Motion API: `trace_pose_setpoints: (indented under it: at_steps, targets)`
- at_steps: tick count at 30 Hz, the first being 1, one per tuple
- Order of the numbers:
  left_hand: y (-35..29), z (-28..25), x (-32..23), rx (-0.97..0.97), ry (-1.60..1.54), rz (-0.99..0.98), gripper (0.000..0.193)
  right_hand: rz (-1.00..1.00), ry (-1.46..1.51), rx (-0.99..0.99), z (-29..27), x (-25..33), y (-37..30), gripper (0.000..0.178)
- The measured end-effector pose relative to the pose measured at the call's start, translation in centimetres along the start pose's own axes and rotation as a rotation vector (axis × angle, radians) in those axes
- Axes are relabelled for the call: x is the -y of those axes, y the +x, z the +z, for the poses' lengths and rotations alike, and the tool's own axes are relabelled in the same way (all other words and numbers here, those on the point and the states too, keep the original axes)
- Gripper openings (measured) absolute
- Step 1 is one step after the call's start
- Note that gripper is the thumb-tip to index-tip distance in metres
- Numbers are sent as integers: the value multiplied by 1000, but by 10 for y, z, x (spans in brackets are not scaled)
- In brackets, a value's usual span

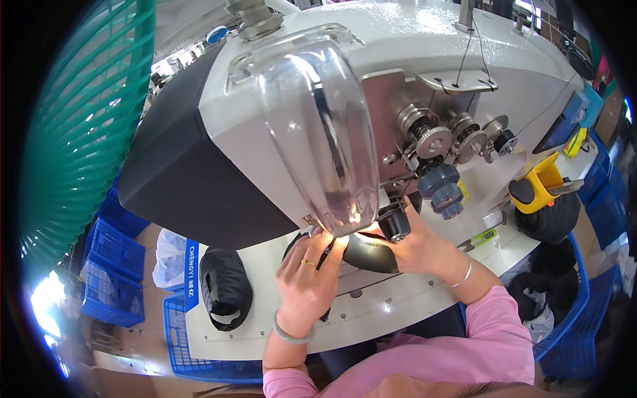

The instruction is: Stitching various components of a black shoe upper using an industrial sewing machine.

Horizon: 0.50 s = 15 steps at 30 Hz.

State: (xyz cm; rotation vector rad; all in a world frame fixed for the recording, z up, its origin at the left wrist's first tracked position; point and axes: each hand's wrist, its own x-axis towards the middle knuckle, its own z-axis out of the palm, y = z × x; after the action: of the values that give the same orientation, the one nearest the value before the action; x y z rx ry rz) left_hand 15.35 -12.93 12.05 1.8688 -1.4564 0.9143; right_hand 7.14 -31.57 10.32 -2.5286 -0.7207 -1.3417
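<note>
A black shoe upper with a shiny textured patch (370, 254) lies under the head of a white sewing machine (318, 16). My left hand (306, 282) presses on its left side, fingers bent and close together near the lit needle area. With fingers wrapped over the edge, my right hand (422, 247) grips the right side of the upper. A clear plastic guard (312, 126) hangs in front and hides the needle and some fingertips. Another black shoe upper (225, 288) rests on the white table (371, 318), left of my left hand.
Tension dials (431, 139) jut from the machine above my right hand. Green-handled snips (483, 239) and a yellow holder (537, 184) are at the right. Blue baskets (174, 338) border the table; one at the right holds black pieces (547, 278). A green fan guard (93, 113) stands left.
</note>
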Motion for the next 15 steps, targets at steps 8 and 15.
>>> trace_pose_setpoints:
  at_steps: [8,15]
  targets:
    - [-5,8,9,-76,-216,-243,26,-29,-78,46,-8,8,5,26]
    - [-3,6,5,-70,3,9,25,39,-10,49,3,7,-6,22]
